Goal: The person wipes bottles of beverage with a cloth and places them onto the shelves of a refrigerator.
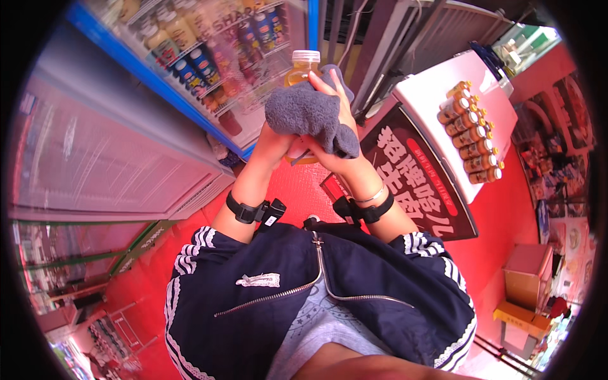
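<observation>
A clear plastic bottle of yellow-orange drink (297, 73), with a whitish cap, is upright between my hands in front of me. My left hand (278, 142) grips its lower part, the fingers mostly hidden. A dark grey terry cloth (304, 111) wraps the bottle's middle and hides much of it. My right hand (339, 118) presses the cloth against the bottle's side, with some fingers raised near the shoulder. Part of the cloth hangs below the right hand.
A blue-framed glass-door drinks fridge (190, 107) holding bottles stands ahead to the left. At the right, several small capped bottles (470, 137) stand in rows on a white chest-like top (418, 85) with a dark sign (418, 185) on its front. The floor (294, 190) is red.
</observation>
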The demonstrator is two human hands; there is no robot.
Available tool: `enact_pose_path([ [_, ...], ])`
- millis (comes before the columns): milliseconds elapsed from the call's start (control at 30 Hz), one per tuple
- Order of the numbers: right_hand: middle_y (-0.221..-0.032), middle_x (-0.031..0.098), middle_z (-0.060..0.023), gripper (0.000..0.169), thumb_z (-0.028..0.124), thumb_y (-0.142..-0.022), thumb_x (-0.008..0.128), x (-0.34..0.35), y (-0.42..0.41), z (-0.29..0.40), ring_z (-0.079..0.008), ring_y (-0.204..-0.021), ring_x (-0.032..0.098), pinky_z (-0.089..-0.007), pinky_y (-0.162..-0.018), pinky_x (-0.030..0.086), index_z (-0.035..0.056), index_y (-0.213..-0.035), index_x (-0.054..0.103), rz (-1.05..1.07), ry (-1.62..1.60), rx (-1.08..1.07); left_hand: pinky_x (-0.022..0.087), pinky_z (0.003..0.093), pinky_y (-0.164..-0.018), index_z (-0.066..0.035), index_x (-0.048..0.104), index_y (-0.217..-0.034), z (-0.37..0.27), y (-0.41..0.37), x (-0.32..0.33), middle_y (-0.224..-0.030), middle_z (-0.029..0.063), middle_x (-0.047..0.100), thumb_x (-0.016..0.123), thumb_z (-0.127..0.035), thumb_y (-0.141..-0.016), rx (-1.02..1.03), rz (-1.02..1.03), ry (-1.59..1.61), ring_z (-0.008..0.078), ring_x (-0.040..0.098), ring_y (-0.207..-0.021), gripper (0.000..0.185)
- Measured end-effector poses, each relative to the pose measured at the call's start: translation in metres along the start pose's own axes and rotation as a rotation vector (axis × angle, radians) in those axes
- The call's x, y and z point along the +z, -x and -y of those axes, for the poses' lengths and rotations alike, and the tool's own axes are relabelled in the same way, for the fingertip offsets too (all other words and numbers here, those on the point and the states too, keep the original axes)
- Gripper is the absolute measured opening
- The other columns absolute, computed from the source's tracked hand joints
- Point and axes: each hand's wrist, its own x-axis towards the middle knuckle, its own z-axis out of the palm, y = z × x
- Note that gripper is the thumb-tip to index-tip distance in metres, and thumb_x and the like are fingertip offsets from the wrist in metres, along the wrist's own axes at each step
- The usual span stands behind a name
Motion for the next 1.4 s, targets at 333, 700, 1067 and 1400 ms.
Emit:
enact_pose_path([
  [333,-0.128,0.045,-0.0159,0.053,0.019,-0.078,0.054,0.114,0.045,0.094,-0.0242,-0.118,0.044,-0.0363,-0.100,0.033,-0.0018,-0.125,0.038,0.359,-1.307,0.790,0.051,0.0410,-0.077,0.001,0.036,-0.123,-0.066,0.201,-0.103,-0.104,0.0230,0.056,0.053,-0.039,-0.081,0.267,-0.218,0.496,0.0305,0.060,-0.091,0.061],
  [700,-0.107,0.057,-0.0044,0.036,0.014,-0.086,0.055,0.268,0.032,0.287,-0.0119,-0.096,0.052,-0.0273,-0.085,0.042,-0.0010,-0.118,0.048,0.549,-1.067,0.315,0.050,0.0402,-0.077,0.000,0.045,-0.120,-0.083,0.397,-0.145,-0.109,0.0144,0.056,0.041,-0.041,-0.088,0.533,-0.623,0.423,0.0266,0.060,-0.090,0.052],
  [1067,-0.143,0.020,-0.0209,0.068,0.022,-0.074,0.063,0.358,0.111,0.364,-0.0366,-0.133,0.017,-0.0434,-0.107,0.016,0.0036,-0.133,0.035,1.023,-1.105,-0.426,0.044,0.0388,-0.090,0.004,0.042,-0.122,-0.099,0.552,-0.196,-0.115,0.0173,0.053,0.038,-0.034,-0.091,0.972,-0.652,0.628,0.0279,0.054,-0.103,0.048],
  [1400,-0.119,0.050,-0.0173,0.049,0.023,-0.087,0.051,0.478,0.097,0.387,-0.0278,-0.105,0.053,-0.0386,-0.095,0.039,-0.0029,-0.126,0.038,1.268,-1.846,0.834,0.054,0.0297,-0.070,0.002,0.048,-0.112,-0.087,0.586,-0.203,-0.095,0.0131,0.062,0.052,-0.037,-0.086,0.422,-0.929,0.414,0.0198,0.064,-0.079,0.047],
])
